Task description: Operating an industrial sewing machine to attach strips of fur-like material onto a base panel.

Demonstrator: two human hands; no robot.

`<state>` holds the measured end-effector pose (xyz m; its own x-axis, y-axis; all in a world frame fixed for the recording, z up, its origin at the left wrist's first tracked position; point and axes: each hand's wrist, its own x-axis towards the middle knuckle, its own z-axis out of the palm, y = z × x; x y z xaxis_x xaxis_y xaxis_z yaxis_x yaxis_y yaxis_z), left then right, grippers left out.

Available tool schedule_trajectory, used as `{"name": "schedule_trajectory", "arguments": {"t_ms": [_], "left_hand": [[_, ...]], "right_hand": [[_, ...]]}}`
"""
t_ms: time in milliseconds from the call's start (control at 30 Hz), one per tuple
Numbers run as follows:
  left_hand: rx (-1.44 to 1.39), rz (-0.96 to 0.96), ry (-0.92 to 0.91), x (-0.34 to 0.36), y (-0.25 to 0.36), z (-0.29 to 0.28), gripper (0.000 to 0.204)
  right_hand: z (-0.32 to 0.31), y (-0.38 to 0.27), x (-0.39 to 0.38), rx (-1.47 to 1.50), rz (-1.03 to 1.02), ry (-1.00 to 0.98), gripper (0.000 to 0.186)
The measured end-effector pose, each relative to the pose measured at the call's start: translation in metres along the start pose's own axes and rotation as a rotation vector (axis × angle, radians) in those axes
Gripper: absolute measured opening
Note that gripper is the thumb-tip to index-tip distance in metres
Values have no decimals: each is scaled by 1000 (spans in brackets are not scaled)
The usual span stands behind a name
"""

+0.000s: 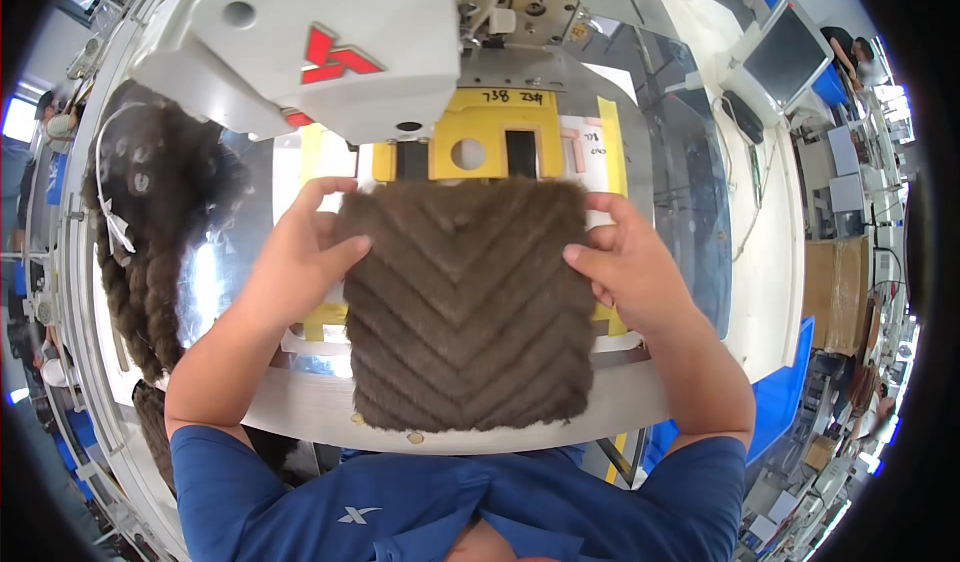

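Observation:
A brown furry fabric panel [465,312] with V-shaped ridges hangs between my hands, spread flat over the front of the machine bed. My left hand [325,242] pinches its upper left edge, thumb on the front face. At the upper right edge, my right hand [620,262] grips the panel the same way. Just beyond the panel's top edge lies a yellow template plate [495,112] with a round hole and dark rectangular slots. The panel covers the nearer part of that plate.
A white sewing machine head [300,52] looms over the far left of the work area. Dark brown furry pieces [150,222] are heaped at the left. At the far right stand a screen [787,62] and a cardboard box [835,297]. A blue bin [790,392] sits below the table's right edge.

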<state>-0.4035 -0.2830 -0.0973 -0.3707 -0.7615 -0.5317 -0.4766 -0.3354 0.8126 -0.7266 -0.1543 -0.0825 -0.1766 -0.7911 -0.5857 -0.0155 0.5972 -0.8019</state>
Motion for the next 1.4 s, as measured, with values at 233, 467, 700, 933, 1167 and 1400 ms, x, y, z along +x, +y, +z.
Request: {"name": "schedule_trajectory", "arguments": {"t_ms": [233,467,700,933,1167,1400], "left_hand": [[404,277,123,-11,-10,20,36],[497,599,383,26,-10,15,24],[603,597,446,47,-2,12,23],[634,593,400,34,-14,1,28],[617,677,349,42,-9,8,22],[658,618,371,42,-1,14,15]], "right_hand": [[9,12,-4,-376,-194,162,53],[10,-12,31,-563,-259,270,35],[10,-21,53,-610,-301,310,32],[15,-13,55,-589,-412,352,28],[9,-16,50,-578,-340,344,36],[14,-12,47,-813,-475,386,49]]}}
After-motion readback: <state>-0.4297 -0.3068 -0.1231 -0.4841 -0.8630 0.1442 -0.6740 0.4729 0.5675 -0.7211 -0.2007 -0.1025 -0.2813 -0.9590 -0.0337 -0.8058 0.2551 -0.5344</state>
